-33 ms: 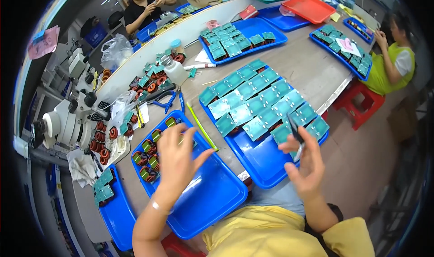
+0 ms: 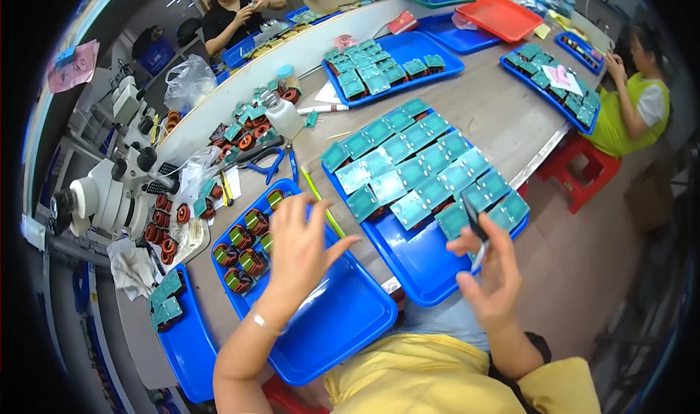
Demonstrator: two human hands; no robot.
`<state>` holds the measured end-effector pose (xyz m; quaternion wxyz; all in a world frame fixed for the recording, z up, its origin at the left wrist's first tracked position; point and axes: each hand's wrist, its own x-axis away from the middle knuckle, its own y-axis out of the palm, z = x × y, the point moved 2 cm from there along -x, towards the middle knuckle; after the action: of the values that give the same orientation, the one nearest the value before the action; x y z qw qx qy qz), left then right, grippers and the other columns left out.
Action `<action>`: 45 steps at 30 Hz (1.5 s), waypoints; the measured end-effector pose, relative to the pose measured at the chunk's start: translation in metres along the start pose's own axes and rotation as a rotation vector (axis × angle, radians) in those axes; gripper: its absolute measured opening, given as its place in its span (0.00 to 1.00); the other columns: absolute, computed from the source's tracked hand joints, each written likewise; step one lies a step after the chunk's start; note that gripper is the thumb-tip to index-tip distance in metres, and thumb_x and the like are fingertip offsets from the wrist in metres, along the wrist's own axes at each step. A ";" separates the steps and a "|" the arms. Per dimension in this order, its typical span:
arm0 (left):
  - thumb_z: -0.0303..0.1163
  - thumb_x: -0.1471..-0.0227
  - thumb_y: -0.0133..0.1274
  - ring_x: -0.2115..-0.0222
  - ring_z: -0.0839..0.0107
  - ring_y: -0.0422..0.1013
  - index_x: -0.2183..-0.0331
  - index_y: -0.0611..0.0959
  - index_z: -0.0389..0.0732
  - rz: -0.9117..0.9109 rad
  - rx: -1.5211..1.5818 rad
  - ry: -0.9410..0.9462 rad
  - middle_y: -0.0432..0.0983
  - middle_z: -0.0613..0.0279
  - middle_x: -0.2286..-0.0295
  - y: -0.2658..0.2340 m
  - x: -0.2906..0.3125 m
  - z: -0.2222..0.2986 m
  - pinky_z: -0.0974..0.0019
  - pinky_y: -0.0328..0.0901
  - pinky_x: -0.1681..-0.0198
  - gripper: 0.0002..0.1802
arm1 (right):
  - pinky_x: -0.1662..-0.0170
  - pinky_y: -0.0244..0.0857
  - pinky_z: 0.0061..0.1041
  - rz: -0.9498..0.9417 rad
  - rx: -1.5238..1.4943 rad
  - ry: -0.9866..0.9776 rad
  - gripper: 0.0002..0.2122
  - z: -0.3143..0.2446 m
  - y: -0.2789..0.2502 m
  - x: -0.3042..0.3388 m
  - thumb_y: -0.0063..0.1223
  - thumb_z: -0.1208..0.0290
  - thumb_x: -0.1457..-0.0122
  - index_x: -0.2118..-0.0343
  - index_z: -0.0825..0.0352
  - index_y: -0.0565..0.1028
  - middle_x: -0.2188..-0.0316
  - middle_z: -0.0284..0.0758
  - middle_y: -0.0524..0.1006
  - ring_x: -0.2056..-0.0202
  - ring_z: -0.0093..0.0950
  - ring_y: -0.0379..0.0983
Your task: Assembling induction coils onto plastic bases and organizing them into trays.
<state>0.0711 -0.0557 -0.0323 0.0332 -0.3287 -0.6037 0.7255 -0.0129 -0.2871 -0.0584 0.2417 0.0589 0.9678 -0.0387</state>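
Note:
My left hand (image 2: 300, 246) hovers over the middle blue tray (image 2: 332, 334), fingers stretched and thumb apart. Close to its fingertips, green-and-black wound coils (image 2: 251, 261) stand at the tray's far left end. Its fingertips partly cover some coils, and I cannot tell if they touch. Held in my right hand (image 2: 496, 268) is a slim pair of tweezers (image 2: 475, 223), dark at one end and silver at the other. Beneath that hand lies another blue tray (image 2: 419, 272), filled over most of its length with rows of teal circuit boards (image 2: 405, 177) on coils.
A small blue tray (image 2: 191, 363) with boards stands at the left. Beyond are blue-handled pliers (image 2: 270, 168), a neon-green stick (image 2: 321, 199), a white bottle (image 2: 283, 115) and loose coils (image 2: 164, 228). A microscope (image 2: 98, 199) stands far left. Co-workers sit across and at right.
My left hand has shifted slightly to the right, uncovering more coils. My right hand with the tweezers has barely moved.

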 end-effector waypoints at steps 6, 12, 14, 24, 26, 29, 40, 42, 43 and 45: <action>0.43 0.72 0.65 0.64 0.59 0.61 0.65 0.73 0.38 -0.023 0.007 0.003 0.63 0.54 0.66 0.053 -0.021 0.001 0.61 0.58 0.62 0.31 | 0.53 0.60 0.30 0.053 -0.010 0.014 0.30 -0.009 -0.012 0.017 0.47 0.81 0.56 0.46 0.76 0.55 0.57 0.40 0.65 0.58 0.31 0.68; 0.30 0.69 0.66 0.59 0.58 0.65 0.60 0.70 0.38 -0.070 0.466 -0.096 0.62 0.55 0.63 0.035 -0.012 -0.001 0.59 0.62 0.57 0.31 | 0.54 0.60 0.28 0.082 0.016 0.014 0.30 -0.004 -0.022 0.014 0.49 0.81 0.57 0.47 0.76 0.56 0.57 0.41 0.65 0.59 0.31 0.68; 0.28 0.64 0.64 0.56 0.65 0.65 0.57 0.67 0.39 -0.181 1.238 -0.482 0.62 0.57 0.60 0.027 0.005 -0.009 0.63 0.63 0.54 0.31 | 0.54 0.60 0.28 0.027 0.015 0.009 0.31 -0.003 -0.015 0.011 0.50 0.81 0.57 0.47 0.76 0.56 0.57 0.41 0.65 0.59 0.32 0.68; 0.34 0.52 0.53 0.49 0.62 0.59 0.48 0.61 0.35 -0.473 2.090 -0.420 0.58 0.49 0.49 -0.033 0.033 0.014 0.59 0.56 0.47 0.31 | 0.49 0.57 0.33 -0.396 0.092 -0.248 0.43 -0.032 0.051 -0.032 0.64 0.77 0.62 0.43 0.73 0.48 0.53 0.42 0.61 0.49 0.37 0.62; 0.34 0.49 0.50 0.48 0.63 0.58 0.48 0.61 0.34 -0.503 2.102 -0.458 0.57 0.49 0.48 -0.035 0.044 0.010 0.59 0.55 0.46 0.30 | 0.49 0.57 0.34 -0.400 -0.034 -0.203 0.43 -0.030 0.063 -0.028 0.64 0.78 0.61 0.43 0.73 0.48 0.52 0.42 0.60 0.50 0.37 0.63; 0.34 0.47 0.47 0.48 0.63 0.57 0.48 0.62 0.33 -0.480 2.036 -0.394 0.56 0.50 0.48 -0.041 0.049 0.004 0.59 0.55 0.47 0.27 | 0.49 0.58 0.36 -0.368 -0.029 -0.174 0.45 -0.028 0.074 -0.021 0.66 0.78 0.63 0.43 0.72 0.48 0.52 0.41 0.59 0.51 0.36 0.63; 0.27 0.63 0.64 0.58 0.67 0.68 0.55 0.70 0.32 -0.188 1.250 -0.166 0.64 0.50 0.55 -0.070 0.050 -0.010 0.74 0.70 0.67 0.32 | 0.46 0.55 0.33 -0.335 -0.582 0.169 0.46 -0.018 0.102 -0.011 0.61 0.86 0.61 0.41 0.68 0.42 0.46 0.42 0.56 0.48 0.35 0.61; 0.30 0.66 0.66 0.63 0.73 0.70 0.58 0.73 0.31 -0.261 1.045 -0.232 0.69 0.51 0.60 -0.078 0.049 -0.010 0.77 0.69 0.73 0.31 | 0.46 0.55 0.33 -0.262 -0.643 0.247 0.46 -0.015 0.104 -0.007 0.61 0.85 0.60 0.41 0.69 0.42 0.46 0.42 0.56 0.49 0.34 0.62; 0.34 0.70 0.68 0.68 0.73 0.70 0.60 0.75 0.31 -0.233 0.974 -0.232 0.72 0.54 0.65 -0.079 0.049 -0.010 0.74 0.66 0.73 0.32 | 0.47 0.56 0.32 -0.259 -0.641 0.234 0.46 -0.016 0.105 -0.006 0.62 0.85 0.61 0.41 0.70 0.42 0.47 0.42 0.56 0.50 0.34 0.63; 0.36 0.71 0.68 0.69 0.70 0.69 0.61 0.75 0.32 -0.183 0.872 -0.135 0.72 0.54 0.65 -0.079 0.047 -0.012 0.71 0.65 0.70 0.33 | 0.47 0.56 0.32 -0.263 -0.614 0.208 0.47 -0.017 0.104 -0.005 0.63 0.84 0.61 0.41 0.70 0.42 0.47 0.42 0.56 0.51 0.34 0.63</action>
<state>0.0135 -0.0031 0.0172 0.1929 -0.1812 -0.2688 0.9261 -0.0021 -0.1833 -0.0462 0.1411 -0.1380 0.9530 0.2297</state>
